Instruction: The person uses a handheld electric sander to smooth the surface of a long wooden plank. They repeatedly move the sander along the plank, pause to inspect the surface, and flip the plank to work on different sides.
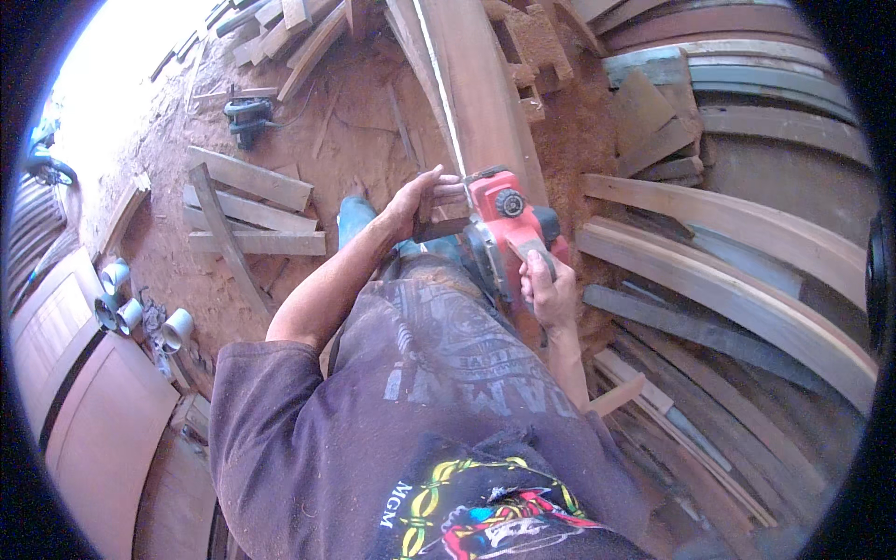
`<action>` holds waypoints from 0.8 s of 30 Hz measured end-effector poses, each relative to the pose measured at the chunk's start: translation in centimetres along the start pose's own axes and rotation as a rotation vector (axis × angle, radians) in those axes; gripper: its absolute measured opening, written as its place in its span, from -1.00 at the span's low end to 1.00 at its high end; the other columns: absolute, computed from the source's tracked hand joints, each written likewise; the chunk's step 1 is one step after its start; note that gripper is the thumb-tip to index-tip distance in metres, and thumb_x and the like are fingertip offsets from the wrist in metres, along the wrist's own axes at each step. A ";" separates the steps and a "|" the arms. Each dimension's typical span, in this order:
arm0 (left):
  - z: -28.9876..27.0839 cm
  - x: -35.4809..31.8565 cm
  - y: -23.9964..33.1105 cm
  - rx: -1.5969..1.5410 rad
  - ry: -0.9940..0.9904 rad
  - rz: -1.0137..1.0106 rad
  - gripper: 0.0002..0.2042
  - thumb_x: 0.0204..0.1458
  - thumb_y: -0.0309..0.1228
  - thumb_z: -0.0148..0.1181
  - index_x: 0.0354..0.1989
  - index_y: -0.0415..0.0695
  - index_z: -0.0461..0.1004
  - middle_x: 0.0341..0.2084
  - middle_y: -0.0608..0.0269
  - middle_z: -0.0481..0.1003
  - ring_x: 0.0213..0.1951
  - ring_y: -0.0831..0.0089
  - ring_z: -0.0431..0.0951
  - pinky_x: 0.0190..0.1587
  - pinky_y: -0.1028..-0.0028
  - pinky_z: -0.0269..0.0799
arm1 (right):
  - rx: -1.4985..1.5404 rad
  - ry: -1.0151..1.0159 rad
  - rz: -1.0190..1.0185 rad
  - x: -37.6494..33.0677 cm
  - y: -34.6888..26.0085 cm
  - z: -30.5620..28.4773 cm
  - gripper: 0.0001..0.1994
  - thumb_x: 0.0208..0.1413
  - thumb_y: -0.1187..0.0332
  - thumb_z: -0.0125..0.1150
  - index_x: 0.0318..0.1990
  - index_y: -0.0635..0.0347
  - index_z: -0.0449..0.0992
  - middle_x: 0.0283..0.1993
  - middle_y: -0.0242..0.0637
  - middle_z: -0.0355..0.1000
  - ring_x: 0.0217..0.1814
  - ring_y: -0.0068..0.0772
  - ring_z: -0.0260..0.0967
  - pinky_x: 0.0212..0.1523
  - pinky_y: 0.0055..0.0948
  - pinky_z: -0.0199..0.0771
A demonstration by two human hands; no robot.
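A red electric planer [537,229] with a black front knob rests on a long reddish-brown wooden beam [481,89], which runs away from me. My right hand [553,291] is wrapped around the planer's rear handle. Beside the front of the tool, on its left, my left hand [420,201] is open, its fingers stretched toward the beam's edge and the planer. I cannot tell whether the fingertips touch either one. Just below those fingers shows a dark brown block-like surface [441,230]. The planer's sole is hidden from view.
Stacked boards [728,271] crowd the right side. Loose planks [247,177] lie on the sawdust-covered ground at left, near a dark corded power tool [247,119]. White pipe-like cylinders [175,329] and wooden panels [107,420] are at lower left. Notched timber [541,42] sits right of the beam.
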State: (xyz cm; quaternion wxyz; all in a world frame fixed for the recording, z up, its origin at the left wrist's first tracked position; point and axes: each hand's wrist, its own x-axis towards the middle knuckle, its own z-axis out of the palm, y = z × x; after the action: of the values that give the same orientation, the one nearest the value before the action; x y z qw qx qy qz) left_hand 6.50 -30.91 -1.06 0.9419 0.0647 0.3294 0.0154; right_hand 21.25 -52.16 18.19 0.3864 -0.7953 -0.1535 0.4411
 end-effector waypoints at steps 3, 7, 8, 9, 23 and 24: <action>-2.3 0.9 -1.3 0.076 -0.085 0.042 -0.43 0.41 0.07 0.01 0.26 -0.22 0.44 0.13 0.06 0.61 0.02 0.26 0.64 0.05 0.11 0.61 | 0.019 -0.030 -0.001 1.7 -2.5 1.7 -0.59 0.45 0.05 0.12 -0.36 0.19 0.51 -0.55 -0.52 0.35 -0.62 -0.72 0.24 -0.61 -0.60 0.19; 0.1 0.1 -1.0 0.052 0.090 0.046 -0.53 0.41 0.03 0.04 0.16 -0.15 0.52 0.05 0.11 0.66 0.00 0.32 0.65 -0.10 0.29 0.61 | 0.050 -0.044 -0.220 9.3 -7.1 4.6 -0.53 0.44 -0.06 0.10 -0.45 0.07 0.47 -0.61 -0.58 0.33 -0.68 -0.72 0.21 -0.68 -0.55 0.15; 1.0 -0.4 -0.6 0.052 0.104 0.038 -0.54 0.41 0.02 0.05 0.15 -0.13 0.52 0.04 0.10 0.67 0.01 0.32 0.65 -0.14 0.33 0.60 | 0.022 -0.042 -0.211 11.9 -8.8 5.0 -0.50 0.42 -0.12 0.11 -0.46 0.06 0.46 -0.63 -0.57 0.31 -0.69 -0.72 0.20 -0.66 -0.54 0.16; 1.0 -0.6 -0.9 0.047 0.124 0.033 -0.55 0.41 0.01 0.06 0.14 -0.12 0.52 0.03 0.10 0.67 0.02 0.32 0.66 -0.17 0.38 0.59 | -0.013 -0.044 -0.187 14.0 -11.4 5.7 -0.48 0.39 -0.15 0.14 -0.46 0.08 0.46 -0.63 -0.55 0.32 -0.69 -0.72 0.19 -0.64 -0.53 0.17; -1.8 1.6 -0.7 -0.140 -0.046 -0.026 -0.72 0.36 -0.16 0.10 -0.13 -0.15 0.50 -0.44 0.28 0.50 -0.44 0.41 0.51 -0.37 0.31 0.58 | -0.098 -0.045 -0.059 1.2 -1.1 2.3 -0.53 0.43 -0.02 0.09 -0.46 0.13 0.52 -0.61 -0.50 0.37 -0.62 -0.65 0.30 -0.59 -0.50 0.23; -2.1 1.7 -0.9 -0.112 -0.049 -0.034 -0.72 0.36 -0.17 0.09 -0.12 -0.15 0.50 -0.42 0.27 0.51 -0.43 0.40 0.52 -0.36 0.30 0.59 | -0.130 -0.053 -0.176 3.6 -2.1 3.3 -0.52 0.45 -0.03 0.08 -0.45 0.11 0.50 -0.62 -0.53 0.35 -0.68 -0.69 0.24 -0.65 -0.56 0.17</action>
State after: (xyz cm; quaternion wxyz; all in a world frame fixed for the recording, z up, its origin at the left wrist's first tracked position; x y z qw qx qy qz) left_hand 6.48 -31.40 -3.87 0.9518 0.0066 0.3061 0.0165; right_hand 20.75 -47.05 16.59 0.3671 -0.7902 -0.2613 0.4154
